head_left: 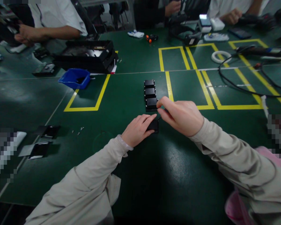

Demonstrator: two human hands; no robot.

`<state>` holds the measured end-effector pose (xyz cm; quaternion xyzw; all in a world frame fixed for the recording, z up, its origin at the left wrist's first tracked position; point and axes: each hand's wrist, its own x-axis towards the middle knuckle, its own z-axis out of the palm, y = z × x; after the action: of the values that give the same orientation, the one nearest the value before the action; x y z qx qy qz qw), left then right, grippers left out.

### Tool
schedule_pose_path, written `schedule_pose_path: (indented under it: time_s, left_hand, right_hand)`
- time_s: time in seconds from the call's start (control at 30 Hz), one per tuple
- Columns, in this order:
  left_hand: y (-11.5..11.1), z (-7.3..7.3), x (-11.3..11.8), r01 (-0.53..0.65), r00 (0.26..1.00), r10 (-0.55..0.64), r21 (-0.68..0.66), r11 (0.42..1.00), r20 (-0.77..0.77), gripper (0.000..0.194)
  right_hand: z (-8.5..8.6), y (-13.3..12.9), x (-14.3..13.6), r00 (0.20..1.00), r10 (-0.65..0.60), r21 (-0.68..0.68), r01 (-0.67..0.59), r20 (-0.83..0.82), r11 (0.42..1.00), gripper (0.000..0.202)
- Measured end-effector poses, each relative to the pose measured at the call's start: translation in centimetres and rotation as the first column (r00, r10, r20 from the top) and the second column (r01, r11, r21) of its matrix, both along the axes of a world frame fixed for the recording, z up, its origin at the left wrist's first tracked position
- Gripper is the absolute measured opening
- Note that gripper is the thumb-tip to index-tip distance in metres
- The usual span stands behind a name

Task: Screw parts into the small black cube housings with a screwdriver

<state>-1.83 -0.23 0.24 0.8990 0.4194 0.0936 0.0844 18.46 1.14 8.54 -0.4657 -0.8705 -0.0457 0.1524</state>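
My left hand [138, 128] lies on the green table with thumb and fingers gripping a small black box [155, 125]. Its fingers hide the box's left part. Just right of and above that box, my right hand [181, 116] is closed in a pinch. A thin dark tip shows below its fingers by the box's upper right corner; what it belongs to is hidden. Beyond my hands, three similar black boxes stand in a column: a near one [151, 103], a middle one [150, 92] and a far one [149, 83], with small shiny bits along their sides.
Several small screws [81, 128] lie left of my left hand, beside flat black pieces [39, 150]. A blue bin [75, 78] and a black tray [84, 59] stand farther back. Cables [236, 85] and a white ring [221, 57] lie right. Other people sit across the table.
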Motion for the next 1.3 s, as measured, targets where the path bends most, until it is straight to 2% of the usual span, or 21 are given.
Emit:
schedule_pose_path:
  time_s: [0.3, 0.5, 0.7, 0.87, 1.1, 1.3]
  left_hand:
    - [0.02, 0.08, -0.03, -0.002, 1.0, 0.002, -0.001, 1.0, 0.0, 0.061]
    - [0.01, 0.02, -0.03, 0.003, 1.0, -0.003, 0.009, 1.0, -0.001, 0.06]
    - [-0.02, 0.11, 0.04, 0.0, 1.0, 0.0, -0.001, 1.0, 0.005, 0.06]
    - [-0.04, -0.02, 0.02, 0.003, 1.0, -0.003, 0.006, 1.0, 0.009, 0.06]
    - [0.06, -0.06, 0.01, -0.001, 1.0, 0.001, 0.0, 1.0, 0.005, 0.061]
    - [0.04, -0.05, -0.09, 0.007, 1.0, -0.007, -0.002, 1.0, 0.007, 0.06]
  right_hand:
    - [-0.05, 0.03, 0.05, 1.0, 0.004, -0.01, -0.004, -0.013, 1.0, 0.031]
    - [-0.14, 0.06, 0.09, 1.0, -0.007, 0.004, 0.007, 0.011, 1.0, 0.038]
    - [-0.12, 0.05, 0.1, 1.0, 0.006, -0.01, -0.006, -0.021, 1.0, 0.032]
    - [-0.19, 0.08, 0.14, 1.0, 0.004, 0.002, -0.004, -0.011, 1.0, 0.038]
    - [-0.18, 0.02, 0.18, 0.998, 0.018, -0.004, -0.018, -0.053, 1.0, 0.03]
    - [-0.17, 0.07, 0.2, 1.0, 0.001, -0.021, -0.001, -0.018, 1.0, 0.037]
